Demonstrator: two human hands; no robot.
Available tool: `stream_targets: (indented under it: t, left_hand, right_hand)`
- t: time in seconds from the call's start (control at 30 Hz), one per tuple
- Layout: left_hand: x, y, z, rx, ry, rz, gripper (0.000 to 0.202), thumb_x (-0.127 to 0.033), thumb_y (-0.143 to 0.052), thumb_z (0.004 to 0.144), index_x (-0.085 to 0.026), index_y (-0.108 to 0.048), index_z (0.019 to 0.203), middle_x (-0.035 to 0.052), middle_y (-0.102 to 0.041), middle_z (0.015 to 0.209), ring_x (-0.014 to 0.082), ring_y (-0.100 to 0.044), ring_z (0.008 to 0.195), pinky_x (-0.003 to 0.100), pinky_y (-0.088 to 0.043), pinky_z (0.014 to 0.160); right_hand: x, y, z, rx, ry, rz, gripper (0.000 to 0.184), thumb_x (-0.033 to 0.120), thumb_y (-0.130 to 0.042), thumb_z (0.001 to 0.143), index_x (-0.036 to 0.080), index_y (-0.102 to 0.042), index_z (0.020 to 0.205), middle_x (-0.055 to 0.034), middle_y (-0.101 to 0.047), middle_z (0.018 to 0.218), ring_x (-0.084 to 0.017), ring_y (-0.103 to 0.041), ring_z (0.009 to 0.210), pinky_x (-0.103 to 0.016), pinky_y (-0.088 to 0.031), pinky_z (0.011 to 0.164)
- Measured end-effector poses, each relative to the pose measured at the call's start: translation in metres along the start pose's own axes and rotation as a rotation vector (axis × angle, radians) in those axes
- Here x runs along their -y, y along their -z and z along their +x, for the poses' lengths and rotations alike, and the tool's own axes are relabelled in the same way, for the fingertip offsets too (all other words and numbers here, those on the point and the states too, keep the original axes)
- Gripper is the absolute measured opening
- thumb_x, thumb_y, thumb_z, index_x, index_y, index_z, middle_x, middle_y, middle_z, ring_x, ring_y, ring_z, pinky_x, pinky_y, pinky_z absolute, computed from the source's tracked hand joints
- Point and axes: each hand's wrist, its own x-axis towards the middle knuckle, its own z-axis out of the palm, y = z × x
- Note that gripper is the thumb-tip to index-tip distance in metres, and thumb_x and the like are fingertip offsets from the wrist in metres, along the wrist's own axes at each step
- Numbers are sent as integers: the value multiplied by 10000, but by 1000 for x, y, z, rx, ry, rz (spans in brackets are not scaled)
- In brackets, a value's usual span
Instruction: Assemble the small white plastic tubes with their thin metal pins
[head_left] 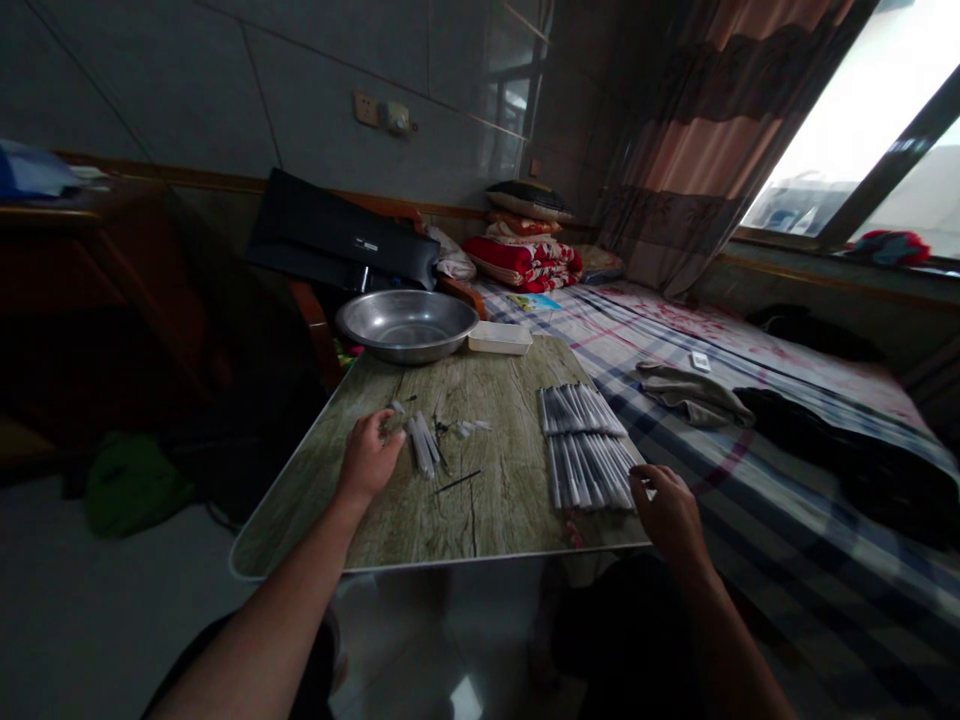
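My left hand [369, 455] rests on the wood-grain table [465, 520], fingers curled over the end of a small loose pile of grey pen tubes [421, 442]. Whether it grips one is hidden. A thin dark refill [459, 482] lies just right of the pile. My right hand [664, 505] is at the table's right edge, fingers pinched at the near end of two neat rows of grey pen tubes [583, 445]; what it pinches is too small to name.
A steel basin [406, 325] and a white tray [499, 338] stand at the table's far end. A bed with a plaid sheet [750, 440] and folded bedding [525, 258] runs along the right. A dark chair [337, 240] is behind the basin.
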Motion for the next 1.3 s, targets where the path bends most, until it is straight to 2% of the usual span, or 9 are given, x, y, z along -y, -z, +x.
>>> stream_targets:
  t: [0.13, 0.3, 0.43, 0.57, 0.7, 0.8, 0.97, 1.2, 1.3]
  left_hand:
    - [-2, 1, 1, -12, 77, -79, 390, -315, -580, 738, -168, -580, 1099, 107, -589, 1082, 231, -589, 984, 393, -480, 906]
    - [1, -2, 2, 11, 136, -160, 387, -311, -575, 738, -162, -585, 1095, 105, -600, 1086, 224, -586, 993, 384, -471, 910]
    - [2, -2, 2, 0, 157, -213, 396, -308, -573, 734, -149, -589, 1096, 106, -611, 1088, 217, -587, 999, 370, -465, 909]
    - [-2, 3, 2, -3, 210, -201, 397, -304, -577, 726, -148, -602, 1090, 97, -630, 1055, 188, -604, 843, 367, -487, 845]
    - [-8, 6, 2, 2, 197, -234, 353, -280, -566, 732, -156, -611, 1060, 83, -638, 1011, 179, -608, 819, 351, -488, 828]
    - [-13, 7, 2, 19, 192, -253, 322, -271, -551, 744, -160, -605, 1041, 59, -643, 935, 175, -615, 787, 332, -494, 796]
    - [-18, 9, -1, 74, 140, -168, 289, -246, -521, 764, -167, -604, 1029, 48, -653, 865, 179, -625, 743, 315, -494, 758]
    - [-26, 11, -4, 132, 82, -82, 222, -239, -532, 773, -193, -650, 955, 69, -693, 878, 214, -647, 787, 346, -479, 780]
    - [-31, 9, -4, 177, 146, -260, 232, -315, -582, 756, -184, -652, 935, 74, -702, 890, 216, -648, 810, 337, -471, 781]
  right_hand:
    - [58, -3, 13, 54, 100, 147, 230, 280, -450, 856, 175, -650, 900, -95, -656, 938, -214, -592, 855, -324, -439, 789]
    - [130, -33, 28, 292, 266, 222, 189, 189, -486, 840, 183, -665, 899, -74, -650, 929, -209, -568, 907, -315, -413, 833]
    - [167, -63, 41, 437, 339, 191, 183, 133, -509, 825, 163, -681, 880, -77, -661, 911, -187, -576, 886, -285, -400, 843]
    - [202, -90, 50, 568, 400, 107, 218, 155, -485, 850, 154, -702, 869, -93, -685, 905, -181, -610, 892, -256, -407, 822]
    - [235, -115, 53, 642, 357, -13, 250, 227, -480, 861, 134, -703, 928, -143, -698, 973, -214, -637, 930, -278, -435, 797]
    - [251, -130, 53, 644, 293, -46, 287, 272, -466, 876, 122, -686, 984, -171, -693, 1027, -238, -640, 968, -305, -452, 803]
    - [261, -142, 51, 644, 195, -84, 288, 263, -499, 836, 113, -689, 992, -180, -697, 1024, -272, -649, 973, -332, -476, 774]
    - [263, -137, 61, 657, 98, -49, 287, 299, -541, 794, 133, -714, 951, -175, -712, 953, -264, -669, 899, -297, -455, 697]
    - [262, -131, 66, 653, 192, 107, 253, 308, -547, 787, 147, -712, 892, -106, -720, 855, -197, -656, 795, -239, -411, 639]
